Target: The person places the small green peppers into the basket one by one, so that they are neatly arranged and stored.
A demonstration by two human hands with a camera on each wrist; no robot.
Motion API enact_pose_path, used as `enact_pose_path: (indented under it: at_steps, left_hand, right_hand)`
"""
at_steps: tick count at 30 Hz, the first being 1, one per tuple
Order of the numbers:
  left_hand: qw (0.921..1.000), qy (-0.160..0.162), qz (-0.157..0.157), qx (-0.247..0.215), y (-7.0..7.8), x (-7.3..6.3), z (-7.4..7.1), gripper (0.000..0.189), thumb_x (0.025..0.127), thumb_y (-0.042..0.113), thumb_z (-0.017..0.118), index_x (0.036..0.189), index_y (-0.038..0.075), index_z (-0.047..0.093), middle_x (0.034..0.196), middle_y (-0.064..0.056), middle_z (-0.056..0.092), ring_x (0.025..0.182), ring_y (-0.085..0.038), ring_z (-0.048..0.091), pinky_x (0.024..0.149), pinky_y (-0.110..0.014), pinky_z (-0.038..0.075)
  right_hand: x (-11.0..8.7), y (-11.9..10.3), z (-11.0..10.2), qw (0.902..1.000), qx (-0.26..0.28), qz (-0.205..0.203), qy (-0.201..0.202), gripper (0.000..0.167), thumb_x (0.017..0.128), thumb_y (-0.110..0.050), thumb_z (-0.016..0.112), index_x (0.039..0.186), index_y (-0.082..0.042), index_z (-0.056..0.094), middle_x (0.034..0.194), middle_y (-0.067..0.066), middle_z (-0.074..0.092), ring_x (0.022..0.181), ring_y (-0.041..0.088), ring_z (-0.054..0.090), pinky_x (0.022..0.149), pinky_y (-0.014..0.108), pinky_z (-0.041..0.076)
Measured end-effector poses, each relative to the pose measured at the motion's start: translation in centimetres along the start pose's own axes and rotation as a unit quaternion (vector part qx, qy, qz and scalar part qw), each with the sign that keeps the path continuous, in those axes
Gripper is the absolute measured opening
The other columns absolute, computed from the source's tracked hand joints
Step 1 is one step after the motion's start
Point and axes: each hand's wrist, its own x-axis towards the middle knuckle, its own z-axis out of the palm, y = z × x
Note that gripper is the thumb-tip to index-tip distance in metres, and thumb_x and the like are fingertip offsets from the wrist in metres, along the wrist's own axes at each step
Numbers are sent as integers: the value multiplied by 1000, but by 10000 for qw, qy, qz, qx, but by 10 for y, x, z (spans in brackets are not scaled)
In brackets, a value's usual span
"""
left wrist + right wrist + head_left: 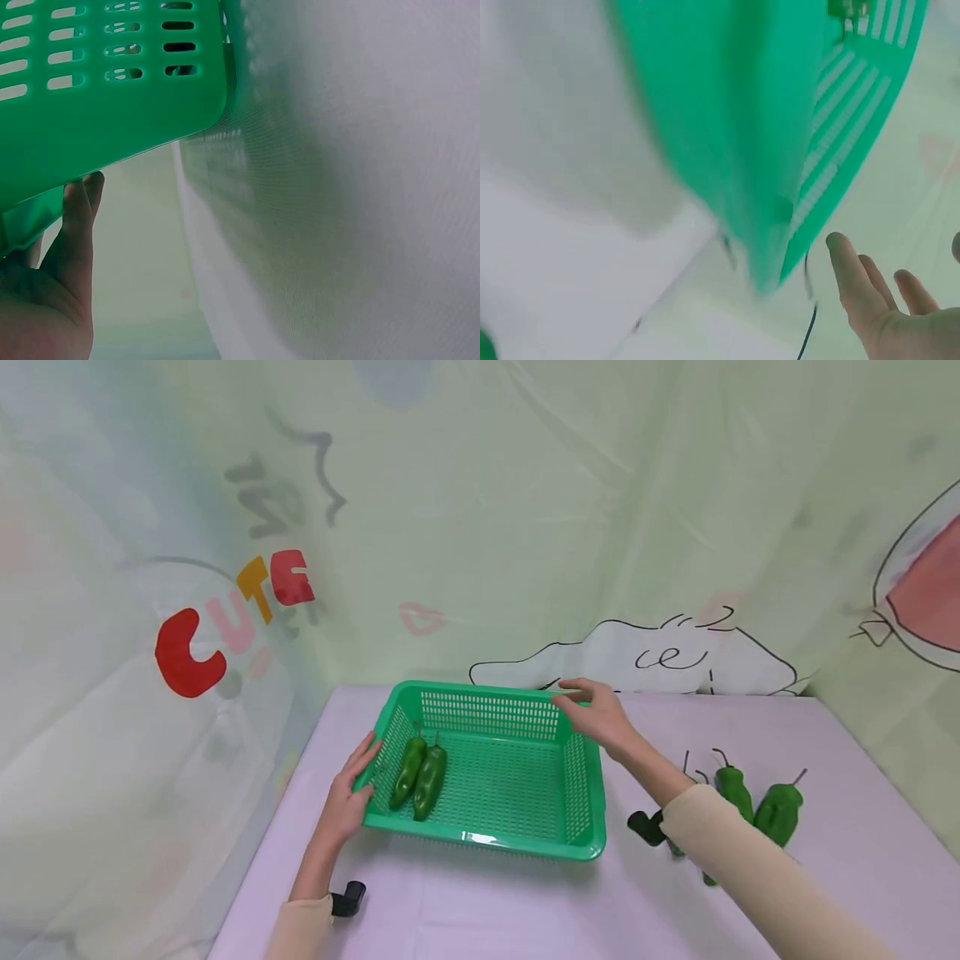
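Observation:
A green plastic basket (pixel 487 843) with slotted walls stands on the table, two long green peppers, one pepper (pixel 408 772) beside the other pepper (pixel 430 783), lying at its left end. My left hand (pixel 348 797) holds the basket's left rim, and in the left wrist view its fingers (pixel 77 217) reach up to the underside of that rim. Near the back right corner is my right hand (pixel 596 714), its fingers spread. In the right wrist view these fingers (pixel 847 274) are apart from the basket wall (pixel 727 112) and hold nothing.
Several green peppers lie to the right on the pale cloth, among them one pepper (pixel 780 812) and another pepper (pixel 732 787); my right forearm partly hides the group. A printed curtain (pixel 480 527) hangs behind the table (pixel 465 918).

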Motion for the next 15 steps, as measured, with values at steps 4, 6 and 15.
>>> enact_pose_path:
  at_steps: [4, 6, 15]
  left_hand:
    - [9999, -41, -64, -101, 26, -3, -7, 69, 81, -18, 43, 148, -3, 39, 161, -15, 25, 149, -35, 15, 116, -59, 17]
    - [9998, -46, -109, -152, 39, -5, -9, 67, 81, -18, 42, 147, -7, 39, 160, -19, 24, 148, -38, 15, 115, -59, 17]
    - [9997, -60, -163, -168, 46, -9, -5, 64, 81, -19, 41, 145, -10, 39, 159, -23, 26, 148, -40, 16, 116, -58, 18]
  right_hand:
    - [-7, 6, -39, 9996, -179, -4, 200, 58, 101, -30, 51, 147, 5, 39, 141, 33, 46, 125, 47, 50, 92, 51, 52]
    - [-11, 12, -58, 9989, -339, 47, 330, 61, 102, -32, 50, 148, 6, 37, 142, 35, 44, 126, 48, 49, 93, 51, 51]
    - [-44, 81, -126, 9838, -1339, 773, 909, 70, 102, -41, 42, 144, 15, 33, 137, 45, 37, 119, 59, 45, 88, 59, 50]
